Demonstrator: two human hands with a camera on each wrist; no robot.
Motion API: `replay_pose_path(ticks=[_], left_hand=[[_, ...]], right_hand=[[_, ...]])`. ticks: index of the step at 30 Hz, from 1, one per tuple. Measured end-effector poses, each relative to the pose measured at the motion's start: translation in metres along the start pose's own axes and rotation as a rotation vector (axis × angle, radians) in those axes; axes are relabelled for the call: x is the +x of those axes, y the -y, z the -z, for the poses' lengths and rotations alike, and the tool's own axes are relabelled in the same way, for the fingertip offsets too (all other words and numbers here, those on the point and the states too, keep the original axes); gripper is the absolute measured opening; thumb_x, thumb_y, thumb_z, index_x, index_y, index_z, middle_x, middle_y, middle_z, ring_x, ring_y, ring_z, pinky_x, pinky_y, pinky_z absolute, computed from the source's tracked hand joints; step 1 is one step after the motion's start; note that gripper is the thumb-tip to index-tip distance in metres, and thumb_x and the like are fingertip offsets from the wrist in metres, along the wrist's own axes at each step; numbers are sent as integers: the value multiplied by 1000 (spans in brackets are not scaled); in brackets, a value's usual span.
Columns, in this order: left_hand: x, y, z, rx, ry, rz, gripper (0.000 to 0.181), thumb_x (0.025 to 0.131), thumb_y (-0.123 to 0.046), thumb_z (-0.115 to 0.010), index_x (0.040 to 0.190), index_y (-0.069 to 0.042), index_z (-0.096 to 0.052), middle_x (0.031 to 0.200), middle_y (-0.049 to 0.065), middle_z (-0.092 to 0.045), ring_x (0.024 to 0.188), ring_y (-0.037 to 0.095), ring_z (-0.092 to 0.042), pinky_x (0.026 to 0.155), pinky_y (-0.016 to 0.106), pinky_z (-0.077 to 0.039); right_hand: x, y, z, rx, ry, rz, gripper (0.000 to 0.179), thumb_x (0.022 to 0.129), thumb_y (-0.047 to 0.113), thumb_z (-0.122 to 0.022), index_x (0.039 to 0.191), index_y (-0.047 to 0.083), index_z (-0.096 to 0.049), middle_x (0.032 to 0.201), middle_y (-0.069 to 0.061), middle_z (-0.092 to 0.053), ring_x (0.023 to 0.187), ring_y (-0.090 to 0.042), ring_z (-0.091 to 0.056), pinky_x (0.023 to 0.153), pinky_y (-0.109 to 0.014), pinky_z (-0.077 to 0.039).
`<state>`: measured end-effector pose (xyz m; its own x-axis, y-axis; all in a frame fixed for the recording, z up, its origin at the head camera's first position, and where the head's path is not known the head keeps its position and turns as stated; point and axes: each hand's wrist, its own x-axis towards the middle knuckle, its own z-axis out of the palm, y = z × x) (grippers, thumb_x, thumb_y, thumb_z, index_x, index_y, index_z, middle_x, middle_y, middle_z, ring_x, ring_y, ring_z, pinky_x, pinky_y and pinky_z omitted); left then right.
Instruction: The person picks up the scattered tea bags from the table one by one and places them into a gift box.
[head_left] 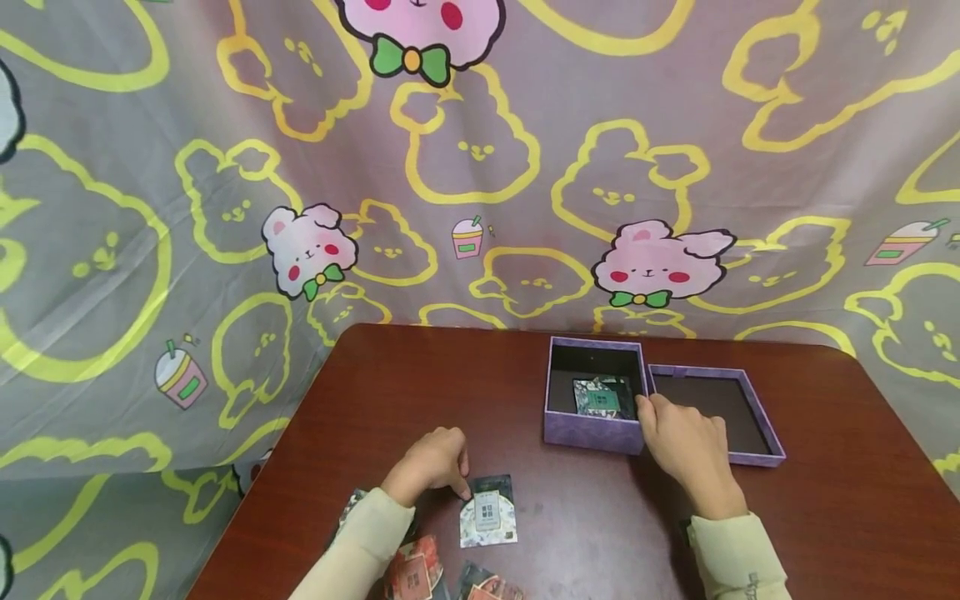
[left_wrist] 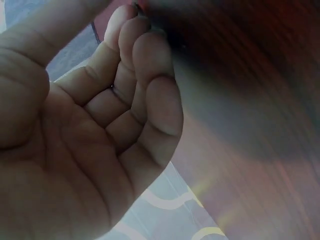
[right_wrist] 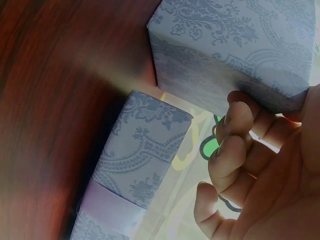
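My left hand is at the upper left corner of a flat square sachet with a pale patterned front and a grey label. Its thumb touches the sachet's left edge; whether the fingers pinch it is unclear. In the left wrist view the fingers are curled. My right hand grips the right wall of a purple open box, thumb at the rim and fingers outside. Inside that box lies a sachet with a green label. The right wrist view shows the fingers against the patterned box wall.
A purple box lid lies inside up, right of the box. Red-labelled sachets lie near the front edge, and a dark one is partly hidden by the left sleeve. A patterned cloth hangs behind the brown table.
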<state>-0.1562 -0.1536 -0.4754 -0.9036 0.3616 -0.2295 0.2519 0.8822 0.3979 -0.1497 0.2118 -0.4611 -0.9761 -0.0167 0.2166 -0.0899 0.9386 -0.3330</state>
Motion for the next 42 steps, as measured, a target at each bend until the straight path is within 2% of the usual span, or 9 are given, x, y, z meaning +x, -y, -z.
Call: replay_pose_path(ticks=[7,13,18,21,27,31,37,42], left_hand=[[1,1,-3,1,-11,-12,36,54,-13,-98,57,-20,-63,58,-11,-57,55,11,-51,51,30,-44],[-2,8,-6,3,-10,-23,34,60,-15,-96,57,-19,-63,59,-11,-56,57,10,-50,54,29,-44],[-5,10,-2,-32,-18,-50,31,65,-13,-93,57,-19,-64,60,-12,-56,58,9,-51,57,28,-46],[-5,10,3,-113,-11,-62,28,67,-8,-91,60,-16,-65,59,-11,-58,56,8,-53,55,28,-47],[-4,12,8,-341,57,-61,20,74,11,-79,76,-5,-68,58,1,-63,50,15,-60,49,28,-47],[-4,15,8,-416,63,-73,19,79,16,-69,81,-3,-72,62,5,-66,51,19,-61,48,31,-50],[-3,18,7,-525,69,-68,21,82,17,-61,83,0,-73,68,8,-67,52,17,-60,54,42,-56],[-1,19,11,-648,99,-75,22,82,19,-56,88,5,-72,71,10,-67,57,17,-59,56,40,-57]], right_hand=[[0,-1,0,7,-25,5,45,108,39,-39,80,10,-57,81,-25,-67,76,-51,-63,60,-63,-37],[-1,1,-1,7,5,-3,45,108,40,-38,84,9,-59,84,-24,-68,77,-50,-63,61,-62,-38],[-2,1,-2,8,-4,0,45,108,39,-38,81,9,-57,79,-23,-66,73,-49,-63,59,-61,-38],[-2,1,-2,7,-18,5,44,108,39,-39,80,9,-57,78,-23,-66,73,-50,-62,58,-61,-38],[-2,0,-2,14,-14,4,45,108,39,-38,81,9,-57,80,-24,-67,74,-50,-63,59,-62,-38],[-1,0,-3,19,-7,1,46,108,40,-37,80,10,-56,78,-22,-66,74,-49,-63,59,-61,-38],[-1,0,-3,21,-5,1,46,108,41,-36,78,11,-54,75,-20,-65,72,-49,-62,58,-61,-38],[-1,0,-3,22,-3,-1,46,108,41,-36,78,11,-54,75,-19,-64,73,-48,-62,58,-60,-38]])
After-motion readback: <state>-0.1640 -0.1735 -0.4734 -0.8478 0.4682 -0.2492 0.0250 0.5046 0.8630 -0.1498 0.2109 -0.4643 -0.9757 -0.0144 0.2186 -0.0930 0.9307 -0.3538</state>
